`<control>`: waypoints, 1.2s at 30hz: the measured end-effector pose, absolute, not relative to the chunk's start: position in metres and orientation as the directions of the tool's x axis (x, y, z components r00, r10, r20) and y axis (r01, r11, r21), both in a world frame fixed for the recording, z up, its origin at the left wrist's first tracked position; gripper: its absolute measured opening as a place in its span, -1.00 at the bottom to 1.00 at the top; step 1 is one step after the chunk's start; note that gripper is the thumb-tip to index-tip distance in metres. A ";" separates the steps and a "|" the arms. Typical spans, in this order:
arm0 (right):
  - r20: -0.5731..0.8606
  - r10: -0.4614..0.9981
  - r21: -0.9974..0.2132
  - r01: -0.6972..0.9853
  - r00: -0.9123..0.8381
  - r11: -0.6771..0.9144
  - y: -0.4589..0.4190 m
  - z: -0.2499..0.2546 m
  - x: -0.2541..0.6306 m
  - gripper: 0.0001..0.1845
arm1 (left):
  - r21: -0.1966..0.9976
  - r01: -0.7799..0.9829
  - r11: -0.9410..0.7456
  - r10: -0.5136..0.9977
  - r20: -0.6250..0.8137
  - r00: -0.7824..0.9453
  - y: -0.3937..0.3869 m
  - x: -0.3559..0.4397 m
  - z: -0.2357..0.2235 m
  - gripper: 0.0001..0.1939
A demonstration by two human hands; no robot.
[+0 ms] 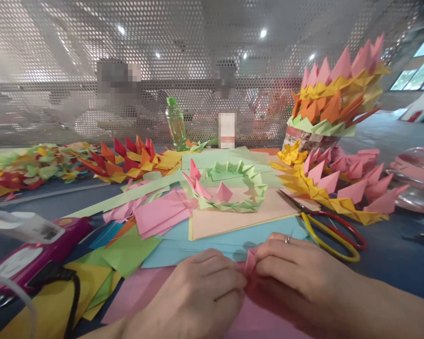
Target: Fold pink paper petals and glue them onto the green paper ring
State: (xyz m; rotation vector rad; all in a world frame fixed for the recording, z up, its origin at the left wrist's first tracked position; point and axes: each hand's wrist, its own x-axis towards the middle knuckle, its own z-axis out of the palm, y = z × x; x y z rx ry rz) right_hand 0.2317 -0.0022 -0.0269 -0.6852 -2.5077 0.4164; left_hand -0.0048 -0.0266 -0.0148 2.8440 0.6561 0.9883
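My left hand (201, 292) and my right hand (297, 278) meet at the bottom centre, fingers curled, both pinching a small folded pink paper piece (250, 264) between them. A ring shows on a finger of my right hand. Beneath the hands lies a pink paper sheet (141, 292). Just beyond them a ring of folded green and pink paper units (229, 188) rests on a peach sheet (240, 216) stacked on light blue sheets (183, 245).
Yellow- and red-handled scissors (332, 230) lie right of the hands. A magenta glue gun (35, 249) with a black cord sits at left. Folded-paper garlands (134, 160) and a tall paper crown piece (335, 94) stand behind, with a green bottle (175, 123) at a perforated metal screen.
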 end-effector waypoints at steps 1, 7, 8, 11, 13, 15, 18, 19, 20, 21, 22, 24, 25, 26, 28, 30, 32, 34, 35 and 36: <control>0.374 0.580 -0.468 0.392 -0.723 0.792 -0.002 -0.028 0.231 -0.87 | 0.200 0.370 -0.907 0.414 0.574 0.706 -0.025 -0.005 -0.014 -0.62; 0.240 0.761 -0.659 0.475 -0.603 0.584 -0.003 -0.032 0.229 -0.82 | 0.262 0.358 -0.896 0.443 0.503 0.742 -0.021 -0.004 -0.016 -0.65; 0.228 0.767 -0.651 0.493 -0.599 0.578 -0.003 -0.032 0.229 -0.81 | 0.274 0.350 -0.896 0.443 0.499 0.745 -0.021 -0.004 -0.016 -0.65; 0.202 0.780 -0.634 0.528 -0.593 0.566 -0.005 -0.032 0.227 -0.82 | 0.264 0.335 -0.904 0.426 0.526 0.736 -0.021 -0.004 -0.016 -0.67; 0.191 0.784 -0.633 0.537 -0.591 0.558 -0.006 -0.030 0.224 -0.84 | 0.236 0.349 -0.907 0.421 0.544 0.726 -0.020 -0.002 -0.014 -0.68; 0.190 0.784 -0.632 0.537 -0.591 0.559 -0.005 -0.027 0.222 -0.84 | 0.203 0.367 -0.908 0.415 0.562 0.716 -0.020 -0.002 -0.012 -0.67; 0.179 0.781 -0.637 0.535 -0.598 0.556 -0.003 -0.025 0.220 -0.83 | 0.183 0.387 -0.904 0.421 0.551 0.721 -0.021 -0.003 -0.010 -0.64; 0.176 0.782 -0.637 0.537 -0.597 0.553 -0.003 -0.025 0.220 -0.83 | 0.180 0.388 -0.904 0.419 0.549 0.723 -0.022 -0.003 -0.009 -0.63; 0.173 0.784 -0.637 0.539 -0.597 0.551 -0.002 -0.025 0.219 -0.83 | 0.175 0.387 -0.905 0.416 0.549 0.725 -0.023 -0.004 -0.009 -0.62; 0.174 0.783 -0.635 0.539 -0.598 0.553 -0.002 -0.025 0.219 -0.82 | 0.168 0.389 -0.906 0.413 0.550 0.726 -0.024 -0.005 -0.009 -0.62; 0.175 0.781 -0.633 0.539 -0.600 0.556 -0.002 -0.026 0.219 -0.82 | 0.159 0.389 -0.907 0.408 0.555 0.725 -0.025 -0.006 -0.008 -0.62; 0.179 0.780 -0.630 0.539 -0.600 0.559 -0.003 -0.027 0.219 -0.80 | 0.152 0.391 -0.908 0.405 0.557 0.725 -0.025 -0.006 -0.007 -0.62; 0.179 0.781 -0.632 0.538 -0.599 0.558 -0.004 -0.027 0.220 -0.80 | 0.153 0.389 -0.909 0.406 0.547 0.732 -0.024 -0.006 -0.006 -0.62; 0.180 0.783 -0.636 0.537 -0.595 0.554 -0.004 -0.028 0.220 -0.80 | 0.159 0.388 -0.908 0.409 0.533 0.741 -0.023 -0.006 -0.005 -0.61; 0.182 0.787 -0.646 0.532 -0.590 0.547 -0.005 -0.028 0.220 -0.81 | 0.167 0.380 -0.910 0.410 0.502 0.761 -0.021 -0.006 -0.004 -0.60; 0.186 0.790 -0.652 0.528 -0.584 0.544 -0.005 -0.029 0.221 -0.82 | 0.177 0.390 -0.904 0.426 0.467 0.775 -0.020 -0.005 -0.003 -0.61; 0.185 0.796 -0.650 0.535 -0.577 0.540 -0.005 -0.030 0.221 -0.82 | 0.204 0.408 -0.890 0.455 0.412 0.789 -0.021 -0.003 -0.004 -0.62; 0.183 0.800 -0.645 0.544 -0.572 0.537 -0.005 -0.030 0.221 -0.81 | 0.244 0.428 -0.870 0.491 0.356 0.795 -0.022 -0.002 -0.006 -0.65; 0.181 0.801 -0.643 0.548 -0.571 0.535 -0.005 -0.030 0.220 -0.81 | 0.260 0.436 -0.862 0.505 0.344 0.792 -0.023 -0.001 -0.007 -0.66; 0.181 0.802 -0.641 0.550 -0.569 0.535 -0.005 -0.029 0.220 -0.80 | 0.276 0.446 -0.851 0.521 0.338 0.784 -0.024 0.000 -0.009 -0.66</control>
